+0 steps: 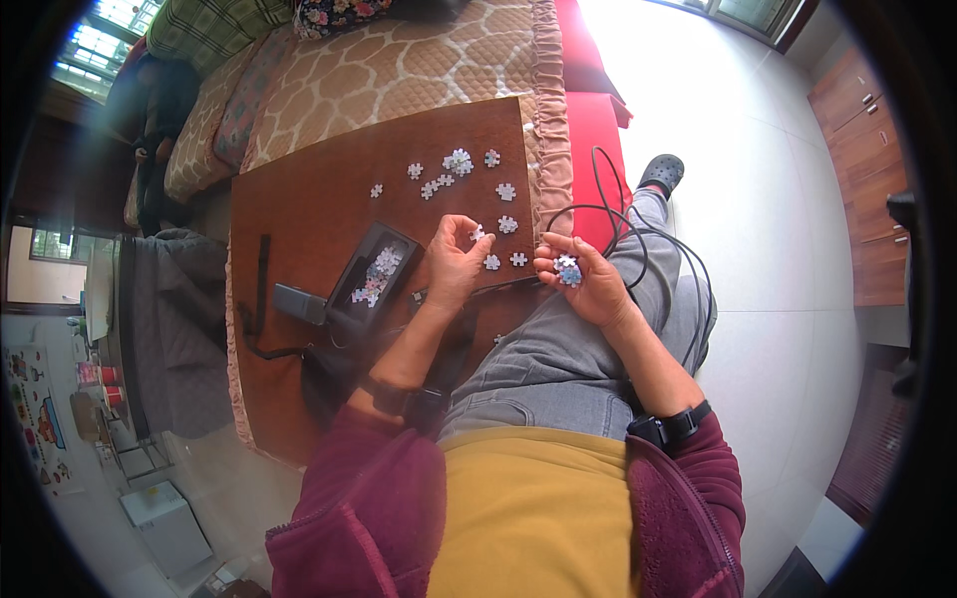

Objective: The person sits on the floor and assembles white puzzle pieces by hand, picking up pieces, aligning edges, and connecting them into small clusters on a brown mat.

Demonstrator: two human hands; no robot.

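Head view: left hand (454,261) pinches puzzle piece (478,233) between thumb and fingers. Right hand (602,291), palm up, fingers curled, cups cluster (567,269) of pieces. Loose pieces (458,162) lie on board (299,219) beyond left hand; three more lie between hands. Box (372,244) with pile (377,276) inside sits left of left hand. Cable (573,207) loops near right hand.

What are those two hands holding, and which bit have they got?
The left hand pinches a puzzle piece; exactly where is too small to tell. The right hand cups a bunch of pieces from underneath.
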